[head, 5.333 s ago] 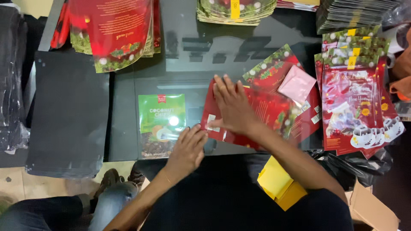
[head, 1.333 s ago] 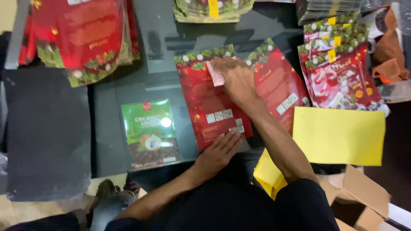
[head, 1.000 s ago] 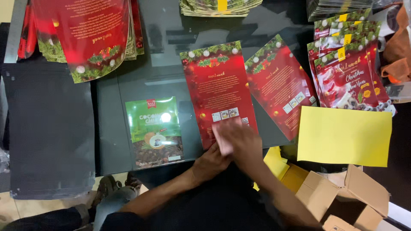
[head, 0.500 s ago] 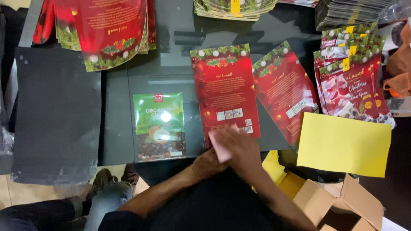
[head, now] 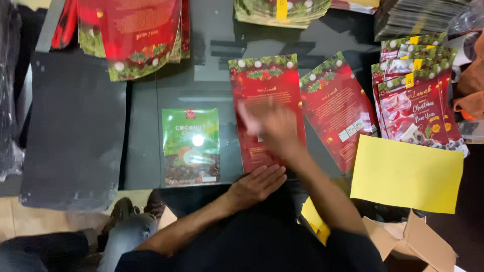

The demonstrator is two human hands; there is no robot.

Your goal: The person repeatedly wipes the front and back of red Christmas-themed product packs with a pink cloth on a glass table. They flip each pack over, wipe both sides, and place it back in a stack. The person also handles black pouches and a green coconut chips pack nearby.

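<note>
Red pouch (head: 267,85) with the festive border is lying flat on the dark glass table (head: 201,65), and every place below is given from this pouch. The right hand (head: 269,123) is lying across its middle, blurred, with the fingers looking spread; I cannot tell if it is pinching anything. The left hand (head: 257,184) is resting flat at its near bottom edge, fingers together, and I judge it is keeping the pouch from sliding. Just to its left a green pouch (head: 190,146) is lying, apart from it. Just to its right a second red pouch (head: 335,108) is lying tilted, its edge very near or slightly overlapping. Further right a yellow sheet (head: 406,174) is lying, and beyond it a fanned pile of red pouches (head: 418,95), probably kept within reach.
</note>
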